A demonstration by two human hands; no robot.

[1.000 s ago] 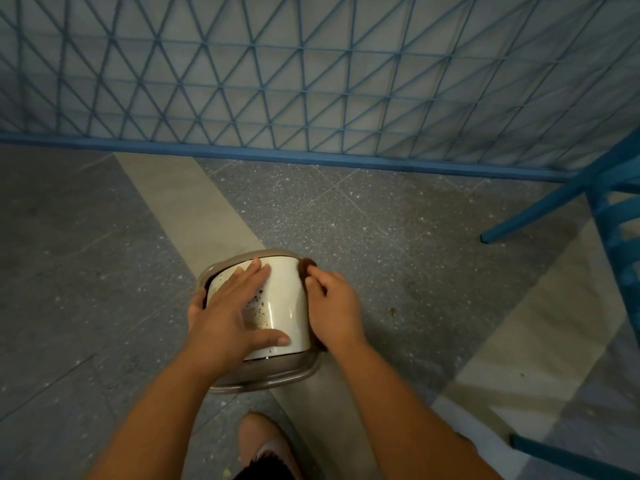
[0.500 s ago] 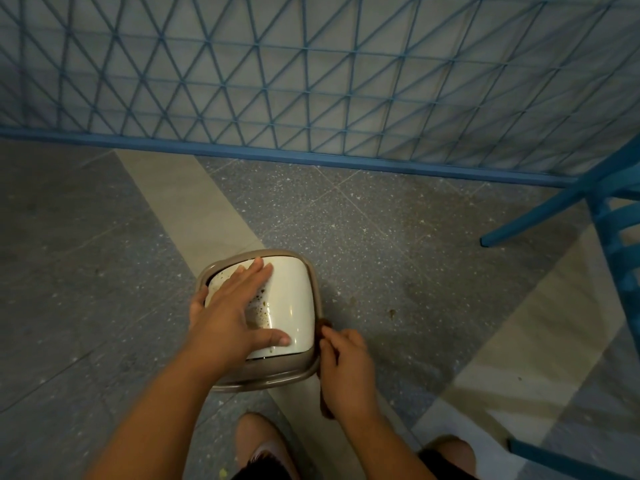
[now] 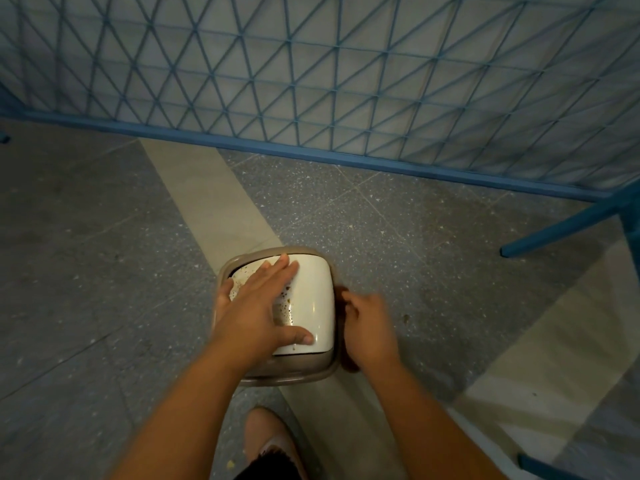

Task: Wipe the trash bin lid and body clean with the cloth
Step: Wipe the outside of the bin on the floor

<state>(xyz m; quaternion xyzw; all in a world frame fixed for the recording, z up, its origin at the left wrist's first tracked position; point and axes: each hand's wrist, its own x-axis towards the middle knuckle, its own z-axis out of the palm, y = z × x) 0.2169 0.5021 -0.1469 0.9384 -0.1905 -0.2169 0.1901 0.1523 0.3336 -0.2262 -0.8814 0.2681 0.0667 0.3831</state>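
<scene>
A small trash bin stands on the floor below me, with a taupe rim [image 3: 298, 375] and a white swing lid [image 3: 313, 299] speckled with brown spots. My left hand [image 3: 258, 311] lies flat on the lid, fingers spread, thumb near its front edge. My right hand [image 3: 369, 325] is pressed against the bin's right side and is closed on a dark brown cloth [image 3: 343, 297]. Only a little of the cloth shows, above and below the fingers. The hand is blurred. The bin's body is mostly hidden under the rim.
A blue wire-mesh panel [image 3: 329, 81] runs across the back with its bar on the floor. Blue chair legs [image 3: 561, 233] stand at the right. The floor is grey terrazzo with a pale stripe [image 3: 214, 206]. My knee [image 3: 266, 441] is just below the bin.
My right hand with the cloth slid down the bin's right side toward me, then moved back up along it. My left hand stayed flat on the lid.
</scene>
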